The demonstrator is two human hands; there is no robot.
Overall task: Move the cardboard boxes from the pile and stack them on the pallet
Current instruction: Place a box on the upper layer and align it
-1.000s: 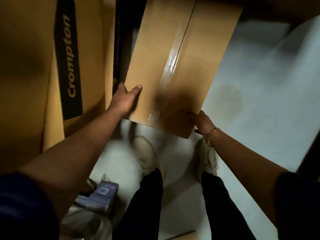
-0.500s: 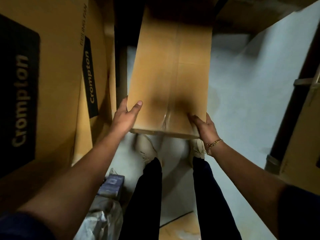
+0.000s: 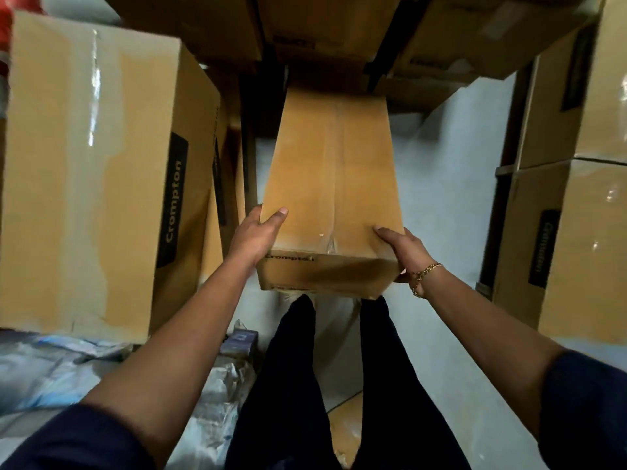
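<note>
Mid-aisle, L hand (image 3: pixel 255 238) & R hand (image 3: pixel 405 251), both grips clamped on 1 box (image 3: pixel 327 184).

A storeroom or warehouse stock area is shown. On the left a large taped carton (image 3: pixel 84 181) is seen, marked with a black label (image 3: pixel 173 201) printed "Crompton". On the right, stacked cartons (image 3: pixel 576 239) with the same kind of dark label are set one upon another, and far cartons (image 3: pixel 339 32) are piled across the end in dim light. Only a narrow aisle of pale bare floor (image 3: pixel 448 184) is left between these piles. Crumpled plastic wrapping (image 3: pixel 44 371) is heaped at the near left. Brown cardboard and shiny packing tape are seen on every side.
</note>
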